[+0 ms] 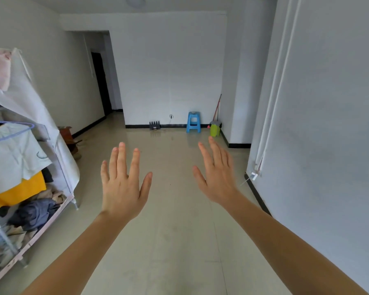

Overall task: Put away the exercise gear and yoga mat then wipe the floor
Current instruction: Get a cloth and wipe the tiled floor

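Observation:
My left hand (123,184) and my right hand (216,175) are both held out in front of me at chest height, backs towards the camera, fingers spread, holding nothing. Below them stretches the beige tiled floor (175,231). At the far wall a green mop bucket (215,129) stands in the right corner with a long red-handled mop or broom (217,107) leaning on the wall above it. No yoga mat or exercise gear shows in this view.
A fabric-covered clothes rack (30,167) full of garments fills the left side. A blue plastic stool (193,122) and a black router (155,125) sit by the far wall. A white wall (328,124) runs along my right. A dark doorway (100,81) opens far left.

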Tool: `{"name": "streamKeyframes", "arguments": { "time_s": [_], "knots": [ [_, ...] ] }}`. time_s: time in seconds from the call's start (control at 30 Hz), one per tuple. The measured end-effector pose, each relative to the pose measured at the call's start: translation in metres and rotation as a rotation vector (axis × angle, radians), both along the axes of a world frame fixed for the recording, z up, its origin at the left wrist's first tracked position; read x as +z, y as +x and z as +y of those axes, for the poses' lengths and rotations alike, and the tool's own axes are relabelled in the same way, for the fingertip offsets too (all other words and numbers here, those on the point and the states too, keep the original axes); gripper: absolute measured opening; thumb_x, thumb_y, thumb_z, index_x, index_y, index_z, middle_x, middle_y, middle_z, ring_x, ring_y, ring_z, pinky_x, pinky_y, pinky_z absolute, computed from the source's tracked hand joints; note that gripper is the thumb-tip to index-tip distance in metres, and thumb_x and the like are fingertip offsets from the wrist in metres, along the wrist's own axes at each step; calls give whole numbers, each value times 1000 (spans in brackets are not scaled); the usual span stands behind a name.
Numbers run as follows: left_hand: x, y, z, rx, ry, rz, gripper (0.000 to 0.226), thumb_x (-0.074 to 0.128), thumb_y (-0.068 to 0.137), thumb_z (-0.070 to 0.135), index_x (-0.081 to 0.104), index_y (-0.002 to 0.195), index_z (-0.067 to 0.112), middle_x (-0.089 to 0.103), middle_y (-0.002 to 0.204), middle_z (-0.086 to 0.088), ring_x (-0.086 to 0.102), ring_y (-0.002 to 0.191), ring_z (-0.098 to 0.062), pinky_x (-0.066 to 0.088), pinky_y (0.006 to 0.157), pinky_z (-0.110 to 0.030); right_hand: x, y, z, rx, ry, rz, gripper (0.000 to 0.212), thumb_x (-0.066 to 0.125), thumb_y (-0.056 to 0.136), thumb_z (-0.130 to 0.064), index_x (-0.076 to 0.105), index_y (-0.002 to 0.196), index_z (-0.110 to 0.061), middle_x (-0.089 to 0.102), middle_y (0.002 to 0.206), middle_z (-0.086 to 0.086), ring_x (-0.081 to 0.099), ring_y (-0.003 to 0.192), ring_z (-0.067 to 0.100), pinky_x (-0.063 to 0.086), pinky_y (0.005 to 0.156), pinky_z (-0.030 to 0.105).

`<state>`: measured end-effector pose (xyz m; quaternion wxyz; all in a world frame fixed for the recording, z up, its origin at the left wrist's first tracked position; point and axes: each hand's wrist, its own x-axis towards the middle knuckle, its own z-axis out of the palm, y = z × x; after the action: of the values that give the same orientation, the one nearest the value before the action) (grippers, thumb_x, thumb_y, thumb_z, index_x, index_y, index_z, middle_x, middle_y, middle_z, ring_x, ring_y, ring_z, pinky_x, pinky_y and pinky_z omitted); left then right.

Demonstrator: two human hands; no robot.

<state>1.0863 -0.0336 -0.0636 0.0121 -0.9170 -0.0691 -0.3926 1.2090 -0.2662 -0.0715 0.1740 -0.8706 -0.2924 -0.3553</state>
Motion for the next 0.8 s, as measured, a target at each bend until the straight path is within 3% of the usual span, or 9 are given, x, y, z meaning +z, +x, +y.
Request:
{"name": "streamKeyframes", "arguments": {
  "time_s": [0.17, 0.4, 0.6, 0.8],
  "knots": [
    [15, 159, 64, -62, 4, 40, 66, 30, 100, 49, 31, 151, 8, 17, 160, -25, 19, 147, -40, 27, 112, -62, 11, 142, 55, -69, -64, 20, 64, 44, 101, -43, 29, 156, -14, 20, 164, 17, 27, 148, 33, 26, 117, 54],
    [16, 389, 105, -176, 48, 35, 65, 34, 100, 48, 31, 151, 8, 16, 160, -23, 19, 147, -40, 26, 113, -60, 1, 338, 76, -172, 33, 39, 65, 51, 100, -41, 28, 155, -15, 21, 163, 17, 27, 146, 34, 26, 117, 54],
    [-10, 600, 134, -159, 36, 97, 67, 28, 101, 51, 25, 154, 10, 11, 162, -21, 14, 149, -38, 24, 114, -59, -33, 542, 103, -223, 73, 73, 66, 49, 100, -43, 27, 156, -16, 19, 164, 16, 26, 147, 33, 22, 119, 50],
    [6, 778, 191, -112, 62, 128, 67, 26, 101, 52, 26, 153, 10, 11, 162, -21, 16, 149, -39, 27, 113, -60, -20, 747, 162, -191, 35, 169, 65, 40, 101, -47, 25, 156, -16, 18, 164, 16, 29, 146, 36, 26, 118, 53]
  ]
}}
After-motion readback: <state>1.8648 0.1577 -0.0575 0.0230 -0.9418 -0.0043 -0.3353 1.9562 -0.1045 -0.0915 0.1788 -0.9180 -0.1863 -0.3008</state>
